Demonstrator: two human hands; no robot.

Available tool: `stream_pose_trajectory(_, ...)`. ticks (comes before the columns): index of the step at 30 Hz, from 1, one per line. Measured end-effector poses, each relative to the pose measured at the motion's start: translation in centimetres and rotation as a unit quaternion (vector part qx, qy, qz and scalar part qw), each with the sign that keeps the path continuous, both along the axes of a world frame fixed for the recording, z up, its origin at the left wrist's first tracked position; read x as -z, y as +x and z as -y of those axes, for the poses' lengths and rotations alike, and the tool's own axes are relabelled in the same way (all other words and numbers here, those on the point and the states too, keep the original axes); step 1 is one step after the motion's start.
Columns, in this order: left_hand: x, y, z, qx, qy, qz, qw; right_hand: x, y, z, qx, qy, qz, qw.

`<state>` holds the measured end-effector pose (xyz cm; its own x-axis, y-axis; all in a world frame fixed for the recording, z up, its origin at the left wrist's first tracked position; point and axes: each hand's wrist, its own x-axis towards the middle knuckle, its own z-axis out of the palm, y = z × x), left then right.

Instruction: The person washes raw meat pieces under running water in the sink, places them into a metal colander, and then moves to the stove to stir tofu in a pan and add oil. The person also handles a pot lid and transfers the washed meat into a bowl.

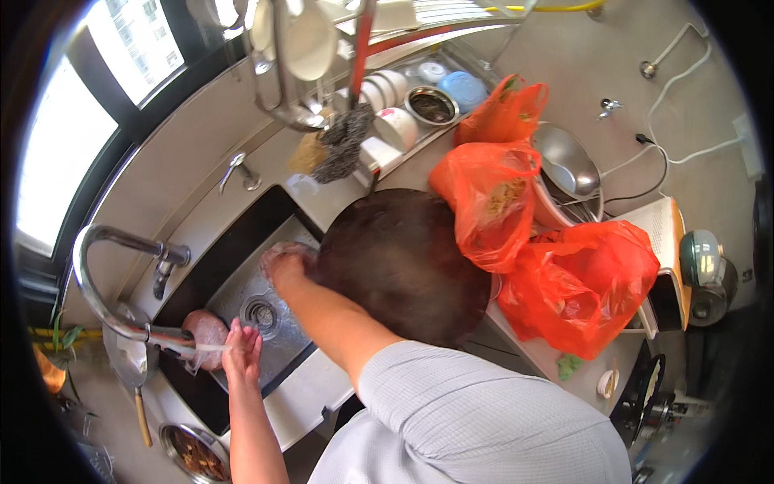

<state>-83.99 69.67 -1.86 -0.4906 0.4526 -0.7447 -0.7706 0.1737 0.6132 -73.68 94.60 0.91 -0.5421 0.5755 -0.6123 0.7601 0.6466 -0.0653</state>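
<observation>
Water runs from the steel faucet (169, 340) over my left hand (243, 352), which is palm up with fingers loosely extended and nothing visibly in it. Just beside its fingertips, a pinkish rounded lump, perhaps raw meat (207, 339), lies at the near left end of the sink (227, 299). My right hand (290, 260) reaches over the sink's far right part, close to the edge of a large round dark board (402, 266). Its fingers look wet and blurred; whether they hold something or touch the board cannot be told. Between the hands shows the drain (261, 313).
Red plastic bags (580, 284) crowd the counter right of the board, with a steel bowl (565, 160) behind. Bowls stand in a dish rack (423, 136); utensils and a steel-wool scrubber (344, 142) hang above. A wooden-handled strainer (127, 357) and a metal bowl of brown pieces (196, 454) lie left.
</observation>
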Motion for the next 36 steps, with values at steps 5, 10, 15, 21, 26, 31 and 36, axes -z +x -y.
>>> stream_pose_trajectory(5,-1.0,-0.5,-1.8,0.027,-0.003,-0.03,0.999,6.1,0.6,-0.9,0.079,0.078,-0.196,0.974)
stream_pose_trajectory(10,-3.0,0.6,-1.7,0.056,-0.056,-0.081,0.994,3.9,0.2,-1.6,0.387,-0.264,-0.432,0.771)
stream_pose_trajectory(15,-3.8,1.3,0.3,0.105,-0.06,-0.103,0.987,-2.9,1.9,3.1,0.303,-0.274,-0.447,0.796)
stream_pose_trajectory(21,-3.7,3.8,-0.5,0.299,0.058,-0.397,0.866,-4.2,3.9,12.3,0.292,-0.397,-0.536,0.685)
stream_pose_trajectory(26,-0.9,4.7,1.0,0.12,0.042,-0.136,0.983,-5.3,4.7,16.8,0.026,-0.119,-0.565,0.816)
stream_pose_trajectory(31,-0.1,3.3,3.1,0.164,-0.059,-0.115,0.978,-4.6,6.7,16.6,-0.028,-0.092,-0.512,0.853)
stream_pose_trajectory(36,-1.9,2.9,5.2,0.121,-0.048,-0.116,0.985,-1.2,8.5,13.9,-0.007,-0.085,-0.297,0.951)
